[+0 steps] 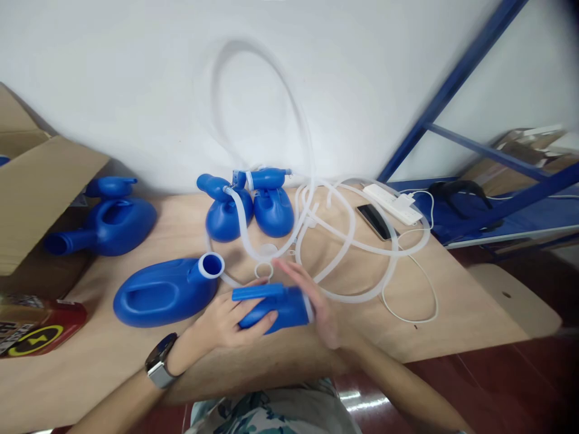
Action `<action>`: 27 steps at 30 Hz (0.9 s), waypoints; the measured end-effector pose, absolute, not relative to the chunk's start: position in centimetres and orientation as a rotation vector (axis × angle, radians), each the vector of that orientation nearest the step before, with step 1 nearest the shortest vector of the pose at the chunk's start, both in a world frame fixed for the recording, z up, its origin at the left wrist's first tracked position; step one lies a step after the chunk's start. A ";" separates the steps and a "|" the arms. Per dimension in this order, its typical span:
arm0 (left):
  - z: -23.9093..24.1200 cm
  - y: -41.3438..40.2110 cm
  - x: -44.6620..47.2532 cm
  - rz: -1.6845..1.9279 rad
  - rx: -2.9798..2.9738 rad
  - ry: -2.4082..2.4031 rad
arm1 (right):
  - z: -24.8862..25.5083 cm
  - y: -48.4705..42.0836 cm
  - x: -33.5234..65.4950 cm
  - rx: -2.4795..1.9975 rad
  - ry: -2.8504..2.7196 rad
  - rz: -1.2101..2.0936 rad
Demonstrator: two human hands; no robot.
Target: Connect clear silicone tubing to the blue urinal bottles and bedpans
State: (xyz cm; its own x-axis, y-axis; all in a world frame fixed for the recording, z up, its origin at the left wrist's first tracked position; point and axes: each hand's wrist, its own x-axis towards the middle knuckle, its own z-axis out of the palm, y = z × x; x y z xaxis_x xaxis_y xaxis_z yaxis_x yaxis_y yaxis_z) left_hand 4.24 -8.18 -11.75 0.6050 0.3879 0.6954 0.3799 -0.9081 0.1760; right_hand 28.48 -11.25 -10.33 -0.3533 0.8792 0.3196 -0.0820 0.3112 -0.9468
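wooden surface (470, 307), white wall (149, 78) behind. your left hand (233, 319) has its fingers clasped round the blue part (289, 312); your right hand (324, 313) is flat, fingers straight, palm seemingly against its white rim (309, 306). looks like pressing the rim on; next move probably calls for firm left hold, even push. blue bottle (181, 295) lies left of your left fingers.

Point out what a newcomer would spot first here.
Probably the tall, pale tube loop, rising in front of the white wall. Next, the bright blue bottles along the left and back of the table. Then, at the near edge, the blue piece gripped by the left hand, the right hand flat at its white-rimmed end.
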 end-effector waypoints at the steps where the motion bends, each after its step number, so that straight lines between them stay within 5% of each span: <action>1: -11.7 -8.2 4.3 1.228 2.787 0.623 | -10.1 -11.3 28.1 -0.726 -1.499 1.277; 6: -11.3 -8.1 3.8 1.097 2.978 0.300 | -10.1 -11.1 26.8 -0.844 -0.955 1.734; 16: -9.5 -7.3 4.5 0.661 2.985 -0.090 | -12.7 -12.1 26.4 -0.912 -0.572 2.017; 23: -10.9 -8.6 5.4 0.958 3.030 -0.315 | -13.0 -14.3 25.4 -0.987 -0.640 1.762; 27: -13.8 -11.1 4.5 1.019 2.930 -0.013 | -12.3 -15.7 25.4 -0.976 -0.887 1.547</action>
State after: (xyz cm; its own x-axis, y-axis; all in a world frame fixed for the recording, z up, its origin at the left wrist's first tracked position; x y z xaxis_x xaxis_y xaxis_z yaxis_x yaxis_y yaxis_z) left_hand 4.51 -11.06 -13.77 0.7843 0.0048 0.6203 -0.0208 -0.9992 0.0342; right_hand 25.37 -15.67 -12.30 -0.1122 0.9842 -0.1371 -0.3786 -0.1700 -0.9098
